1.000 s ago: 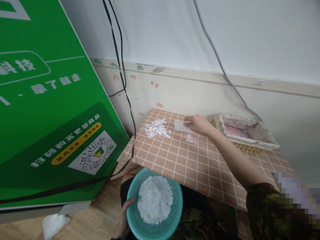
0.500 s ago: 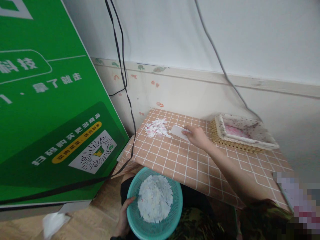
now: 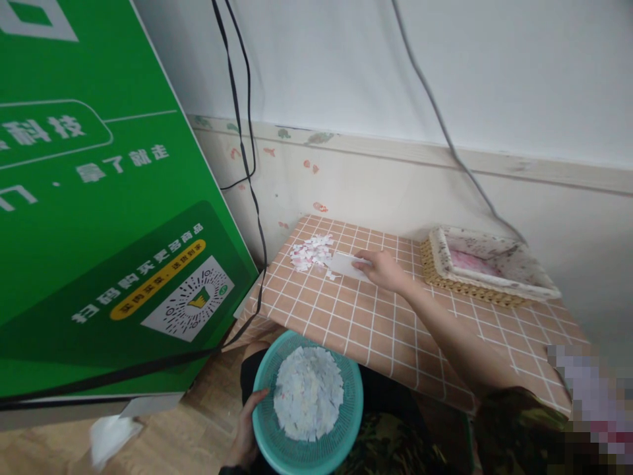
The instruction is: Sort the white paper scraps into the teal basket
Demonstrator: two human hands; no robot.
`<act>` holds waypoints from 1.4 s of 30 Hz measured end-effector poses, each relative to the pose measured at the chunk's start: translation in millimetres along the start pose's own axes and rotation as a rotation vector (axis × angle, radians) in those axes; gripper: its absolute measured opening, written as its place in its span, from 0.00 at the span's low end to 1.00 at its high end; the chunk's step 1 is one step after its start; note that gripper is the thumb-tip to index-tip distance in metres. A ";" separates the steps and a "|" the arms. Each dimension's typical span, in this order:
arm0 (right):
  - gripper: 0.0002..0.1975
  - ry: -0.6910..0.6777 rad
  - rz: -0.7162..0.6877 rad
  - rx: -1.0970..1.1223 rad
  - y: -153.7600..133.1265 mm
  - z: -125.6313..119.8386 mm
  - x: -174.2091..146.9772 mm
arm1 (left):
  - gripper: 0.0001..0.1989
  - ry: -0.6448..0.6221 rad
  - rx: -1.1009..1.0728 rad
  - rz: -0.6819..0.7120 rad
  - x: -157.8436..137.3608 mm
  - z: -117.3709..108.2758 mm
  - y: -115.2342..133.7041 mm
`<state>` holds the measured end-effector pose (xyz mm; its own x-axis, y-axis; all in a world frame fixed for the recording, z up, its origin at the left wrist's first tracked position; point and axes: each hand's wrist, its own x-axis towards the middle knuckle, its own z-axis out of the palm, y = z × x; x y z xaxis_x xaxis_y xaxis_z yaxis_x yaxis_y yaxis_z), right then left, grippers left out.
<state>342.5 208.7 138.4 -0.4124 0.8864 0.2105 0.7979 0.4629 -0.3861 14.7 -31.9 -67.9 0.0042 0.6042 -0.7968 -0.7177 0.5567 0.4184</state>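
Card (image 3: 346,265) juts leftward from the right hand (image 3: 380,269), pinched tight between thumb and fingers, its far end against the scraps (image 3: 311,253) on the table (image 3: 346,316); a second ago it stood apart from them. The left hand (image 3: 247,425) holds the basin (image 3: 357,396), thumb over the rim, other fingers hidden. The card's gripped end is covered.

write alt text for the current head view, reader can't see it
A person's right hand holds a white card next to a pile of pale scraps on a checked tablecloth. The left hand holds a green basin of more scraps by its rim; a wicker basket stands at right.
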 end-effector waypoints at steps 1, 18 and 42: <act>0.11 -0.010 -0.006 0.004 0.3 -2.1 0.4 | 0.12 -0.005 -0.005 -0.007 -0.2 0.0 -0.1; 0.11 -0.031 -0.063 -0.102 8.9 -23.5 32.6 | 0.11 -0.025 -0.014 -0.012 4.7 -6.2 -0.9; 0.12 -0.041 -0.012 -0.154 21.0 -30.6 37.5 | 0.12 -0.011 -0.016 -0.032 3.8 -4.8 0.2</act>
<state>357.2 251.4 165.6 -0.4371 0.8820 0.1760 0.8496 0.4691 -0.2410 11.2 -32.3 -72.9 0.0348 0.5930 -0.8045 -0.7278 0.5667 0.3862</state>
